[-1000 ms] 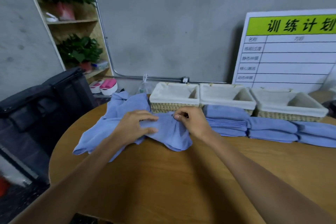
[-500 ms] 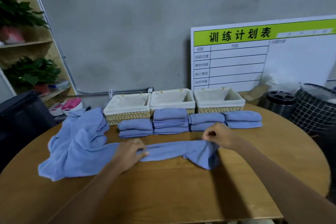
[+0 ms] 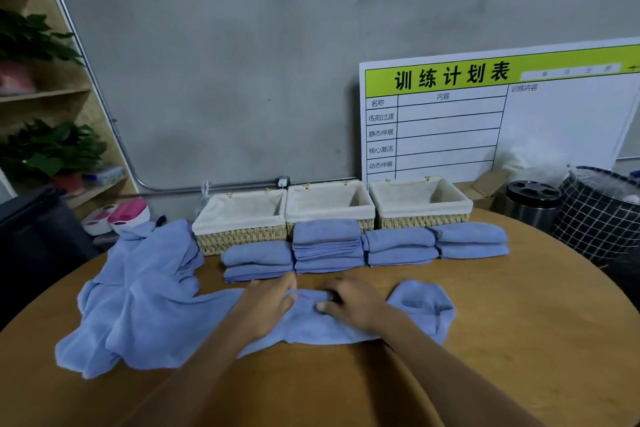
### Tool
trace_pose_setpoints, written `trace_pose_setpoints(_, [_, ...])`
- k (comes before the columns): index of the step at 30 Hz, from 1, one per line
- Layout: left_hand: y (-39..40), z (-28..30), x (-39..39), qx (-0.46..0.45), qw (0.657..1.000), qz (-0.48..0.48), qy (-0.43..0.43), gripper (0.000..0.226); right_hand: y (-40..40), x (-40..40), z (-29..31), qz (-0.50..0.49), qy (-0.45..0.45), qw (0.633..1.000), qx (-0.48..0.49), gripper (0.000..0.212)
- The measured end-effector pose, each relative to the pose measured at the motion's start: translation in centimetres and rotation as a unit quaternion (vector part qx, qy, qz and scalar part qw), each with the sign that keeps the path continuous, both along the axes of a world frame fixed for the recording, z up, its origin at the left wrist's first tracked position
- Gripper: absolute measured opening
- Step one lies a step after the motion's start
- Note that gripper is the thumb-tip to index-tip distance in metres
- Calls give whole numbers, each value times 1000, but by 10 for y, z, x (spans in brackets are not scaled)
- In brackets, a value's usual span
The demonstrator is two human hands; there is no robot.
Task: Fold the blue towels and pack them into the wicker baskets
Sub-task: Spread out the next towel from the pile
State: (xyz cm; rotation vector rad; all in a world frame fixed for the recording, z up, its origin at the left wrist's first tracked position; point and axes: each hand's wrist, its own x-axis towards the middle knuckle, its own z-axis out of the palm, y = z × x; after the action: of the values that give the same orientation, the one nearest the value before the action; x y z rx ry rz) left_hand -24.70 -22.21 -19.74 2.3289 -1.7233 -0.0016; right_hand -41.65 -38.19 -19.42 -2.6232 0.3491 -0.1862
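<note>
A blue towel (image 3: 349, 328) lies stretched in a long band across the round wooden table (image 3: 526, 340). My left hand (image 3: 266, 305) rests flat on its middle. My right hand (image 3: 353, 305) is just beside it, fingers curled and pinching the cloth. A heap of unfolded blue towels (image 3: 138, 298) lies to the left. Several stacks of folded blue towels (image 3: 327, 246) line up behind my hands. Behind them stand three cloth-lined wicker baskets, left (image 3: 239, 241), middle (image 3: 329, 213) and right (image 3: 422, 220); no towels show in them.
A training-plan whiteboard (image 3: 485, 121) leans on the wall behind the baskets. A metal canister (image 3: 533, 201) and a black checked hamper (image 3: 599, 215) stand at the far right. A shelf with plants (image 3: 52, 149) and a black case (image 3: 34, 239) are on the left.
My right hand slid left along the towel, leaving its right end on the table, and now sits close to my left hand. The view shifted from the left towards the centre.
</note>
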Motion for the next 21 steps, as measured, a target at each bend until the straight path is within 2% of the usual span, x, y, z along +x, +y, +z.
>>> trace_pose_setpoints(3, [5, 22, 8, -8, 995, -43, 89, 17, 12, 4, 16, 23, -39, 989, 140, 36])
trace_pose_setpoints(7, [16, 65, 11, -45, 989, -83, 111, 21, 13, 10, 44, 36, -47, 983, 174, 30])
trace_pose_setpoints(11, [18, 102, 5, -114, 991, -54, 39, 22, 10, 13, 72, 34, -42, 983, 175, 32])
trace_pose_setpoints(14, [21, 119, -9, -126, 990, -25, -53, 36, 15, 7, 91, 48, -68, 987, 137, 35])
trace_pose_setpoints(17, [38, 104, -24, -43, 994, -72, -72, 31, 23, -12, 87, 84, -20, 993, 79, 33])
trace_pose_setpoints(19, [52, 77, -36, 58, 994, -87, -37, 49, 31, -31, 75, 122, 84, 986, 78, 25])
trace_pose_setpoints(21, [60, 56, -46, 90, 993, -81, -14, 61, 34, -43, 58, 129, 116, 979, 112, 37])
